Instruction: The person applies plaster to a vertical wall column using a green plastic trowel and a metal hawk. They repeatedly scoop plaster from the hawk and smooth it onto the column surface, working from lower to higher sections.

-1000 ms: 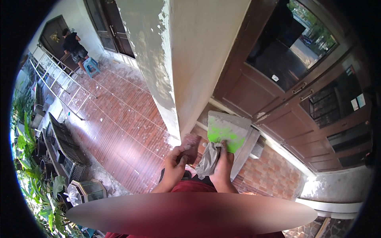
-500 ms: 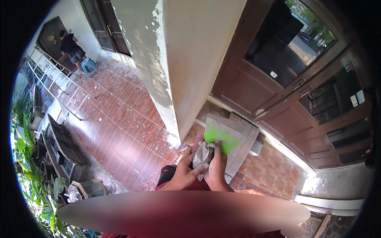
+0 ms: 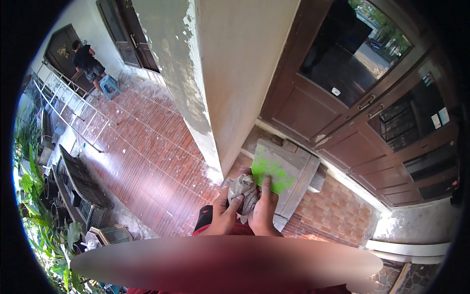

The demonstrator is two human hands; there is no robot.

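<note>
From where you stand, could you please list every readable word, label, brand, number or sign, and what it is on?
No readable text.
Pale rectangular stickers on the brown wooden double doors: too small to read.
Flat green grey-smeared board at the right hand: no lettering visible.

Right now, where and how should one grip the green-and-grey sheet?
Probably pinch the sheet at its near edge, thumb on top, coming from the near side: it looks flat, and that edge lies toward the right hand, whose thumb rests there.
</note>
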